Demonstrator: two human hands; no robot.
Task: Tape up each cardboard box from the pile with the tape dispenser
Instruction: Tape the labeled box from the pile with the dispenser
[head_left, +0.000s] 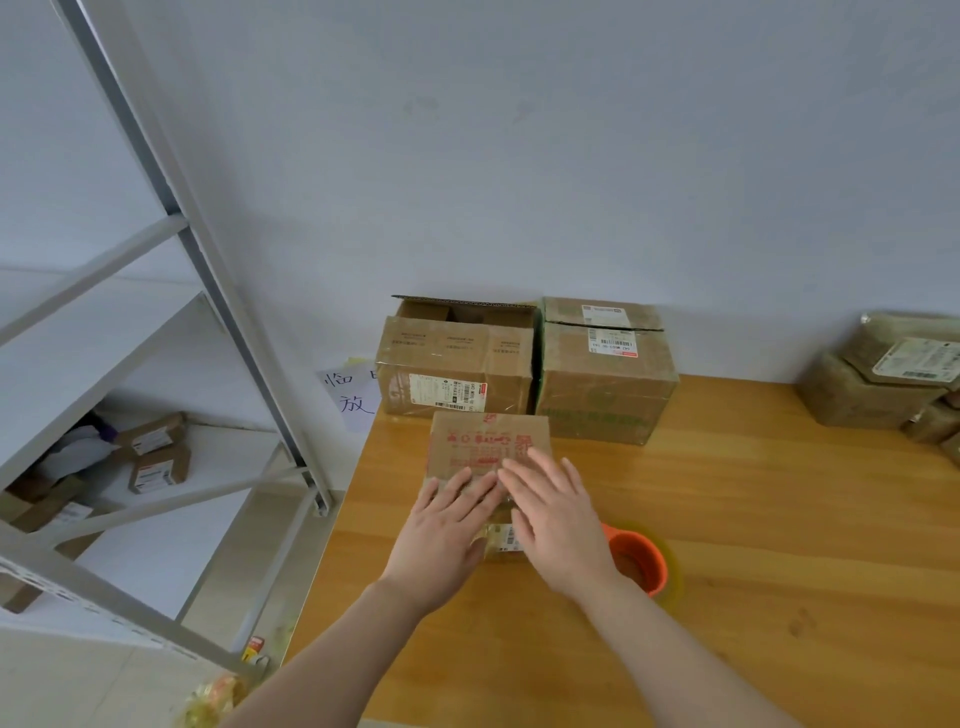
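Observation:
A small cardboard box (488, 441) with red print sits on the wooden table (753, 519), close to its left edge. My left hand (441, 530) lies flat on the box's near left part, fingers straight. My right hand (556, 514) presses flat on the near right part, fingers spread. An orange tape roll (641, 564) with clear tape stands on the table just right of my right wrist, partly hidden by it.
Two larger cardboard boxes (457, 374) (605, 384) stand against the wall behind the small one. More wrapped parcels (878, 379) sit at the far right. A grey metal shelf rack (156, 338) with small boxes stands to the left of the table.

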